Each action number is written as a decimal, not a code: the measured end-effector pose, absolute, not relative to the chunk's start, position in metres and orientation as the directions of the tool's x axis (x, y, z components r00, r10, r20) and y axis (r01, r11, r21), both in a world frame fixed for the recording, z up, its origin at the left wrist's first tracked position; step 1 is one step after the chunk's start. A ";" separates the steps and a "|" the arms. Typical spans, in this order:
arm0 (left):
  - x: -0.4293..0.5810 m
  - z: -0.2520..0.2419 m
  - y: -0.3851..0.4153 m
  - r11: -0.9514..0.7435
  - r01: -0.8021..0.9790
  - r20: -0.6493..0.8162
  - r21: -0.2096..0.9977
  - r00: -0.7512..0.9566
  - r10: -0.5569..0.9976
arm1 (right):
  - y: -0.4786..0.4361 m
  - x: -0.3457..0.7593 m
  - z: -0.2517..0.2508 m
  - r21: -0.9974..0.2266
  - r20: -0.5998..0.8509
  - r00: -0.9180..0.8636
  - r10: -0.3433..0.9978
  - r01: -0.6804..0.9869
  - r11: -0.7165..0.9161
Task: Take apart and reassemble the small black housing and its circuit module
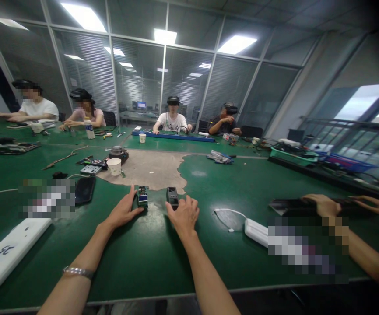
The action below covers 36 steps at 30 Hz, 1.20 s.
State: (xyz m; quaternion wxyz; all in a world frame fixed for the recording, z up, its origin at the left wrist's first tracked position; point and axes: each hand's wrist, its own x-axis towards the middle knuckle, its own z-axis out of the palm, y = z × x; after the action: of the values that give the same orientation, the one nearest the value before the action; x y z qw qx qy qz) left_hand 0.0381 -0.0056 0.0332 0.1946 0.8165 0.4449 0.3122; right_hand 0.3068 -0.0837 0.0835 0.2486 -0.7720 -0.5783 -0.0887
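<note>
My left hand [123, 208] lies on the green table with thumb and fingers spread. Its thumb tip is at the near edge of a small green circuit-board module [142, 197], and the fingers are beside its left side. My right hand [183, 215] has thumb and index finger on either side of the near end of a small black plastic housing [172, 195]. The other fingers of that hand are bent. Module and housing stand a short gap apart on the table.
A brown sheet [150, 168] lies ahead, with a paper cup [114, 166] and electronic parts. A black phone [85, 190] and white power strip [15, 249] are left. Right are a white charger cable [230, 214] and another person's hand [324, 204]. Several people sit across.
</note>
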 end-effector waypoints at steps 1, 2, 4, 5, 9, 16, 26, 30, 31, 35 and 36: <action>0.038 0.033 -0.006 -0.524 0.608 0.331 0.596 0.408 0.851 | -0.085 0.308 0.083 -0.278 0.426 0.313 0.849 0.938 -0.206; 0.038 0.034 -0.006 -0.519 0.612 0.325 0.597 0.407 0.853 | -0.086 0.308 0.082 -0.278 0.427 0.314 0.848 0.938 -0.208; 0.039 0.035 -0.007 -0.513 0.616 0.319 0.598 0.405 0.857 | -0.087 0.309 0.081 -0.284 0.433 0.326 0.841 0.934 -0.216; 0.039 0.036 -0.007 -0.512 0.617 0.320 0.598 0.402 0.858 | -0.088 0.310 0.080 -0.289 0.436 0.330 0.837 0.932 -0.218; 0.040 0.038 -0.010 -0.512 0.621 0.325 0.593 0.398 0.858 | -0.087 0.311 0.078 -0.307 0.426 0.332 0.842 0.928 -0.211; 0.040 0.038 -0.009 -0.518 0.616 0.333 0.593 0.399 0.855 | -0.085 0.311 0.078 -0.315 0.366 0.339 0.867 0.922 -0.227; 0.039 0.034 -0.006 -0.529 0.608 0.344 0.592 0.402 0.848 | -0.081 0.293 0.101 -0.460 0.443 0.291 0.848 0.885 -0.063; 0.039 0.034 -0.006 -0.550 0.582 0.364 0.599 0.414 0.835 | -0.069 0.266 0.115 -0.508 0.420 0.239 0.876 0.861 0.008; 0.039 0.034 -0.006 -0.546 0.582 0.360 0.603 0.413 0.837 | -0.065 0.259 0.118 -0.511 0.405 0.231 0.885 0.860 0.009; 0.039 0.034 -0.006 -0.536 0.581 0.351 0.613 0.407 0.843 | -0.056 0.238 0.127 -0.508 0.346 0.215 0.914 0.861 -0.010; 0.039 0.034 -0.006 -0.538 0.577 0.354 0.615 0.408 0.842 | -0.055 0.234 0.129 -0.507 0.332 0.213 0.919 0.862 -0.016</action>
State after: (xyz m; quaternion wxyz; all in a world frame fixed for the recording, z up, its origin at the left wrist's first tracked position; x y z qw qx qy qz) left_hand 0.0394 -0.0064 0.0343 0.2033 0.8142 0.4354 0.3259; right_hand 0.2340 -0.0553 0.1291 0.3165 -0.7115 -0.6258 0.0449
